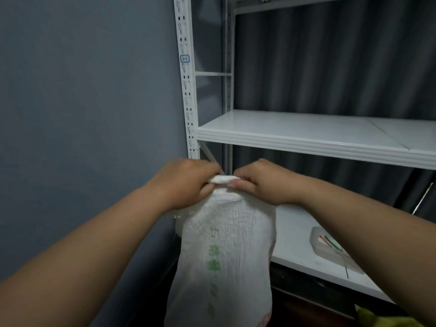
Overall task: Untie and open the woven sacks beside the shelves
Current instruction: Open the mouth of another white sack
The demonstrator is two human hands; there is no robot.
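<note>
Both your hands are clamped on the bunched neck of the woven sack (224, 251), left hand (186, 182) and right hand (259, 180) nearly touching across the white knot (223, 179) pinched between them. That sack hangs straight down below your hands, long axis vertical, just beside the shelves (306, 138); each hand looks equally near the knot.

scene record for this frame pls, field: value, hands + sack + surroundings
left hand: grips the gathered top of the sack
right hand: grips the same top, opposite side
woven sack: white, green print, upright, top still bunched shut
shelving unit: white metal, right of sack
plastic packet: lies on lower shelf
wall: grey, left
</note>
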